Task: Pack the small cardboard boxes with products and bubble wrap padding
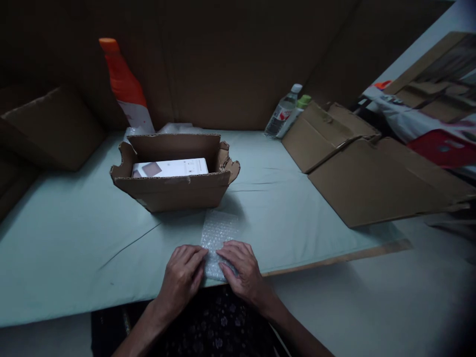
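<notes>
A strip of clear bubble wrap (219,233) lies on the pale green table cover (74,238), reaching from the near edge toward an open cardboard box (174,191). My left hand (182,277) and my right hand (241,270) press on the near end of the wrap, fingers curled onto it and fingertips almost meeting. Inside the box lies a flat white package (171,167) with a dark square printed on it.
An orange-capped bottle (128,89) leans behind the box. Two plastic bottles (284,111) stand at the back right. Flattened cardboard sheets (364,168) cover the right side. A cardboard wall runs along the back, and another cardboard piece (55,126) sits at the left.
</notes>
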